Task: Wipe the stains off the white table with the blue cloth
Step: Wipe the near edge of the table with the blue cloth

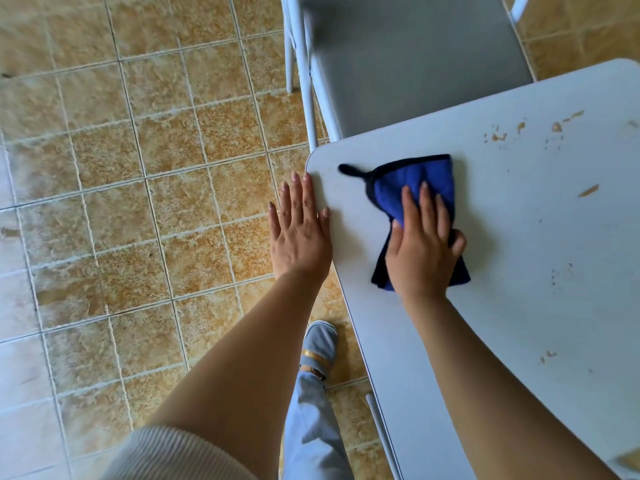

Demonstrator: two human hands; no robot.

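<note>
The white table fills the right side of the head view. A blue cloth with black edging and a black loop lies near the table's left corner. My right hand presses flat on the cloth, fingers spread over it and thumb curled round its right edge. My left hand rests open and flat on the table's left edge, holding nothing. Orange-brown stains dot the far part of the table, one streak lies further right, and small specks sit nearer me.
A grey chair with a white frame stands pushed against the table's far edge. Tan floor tiles spread out to the left. My grey slipper and light trouser leg stand beside the table's left edge.
</note>
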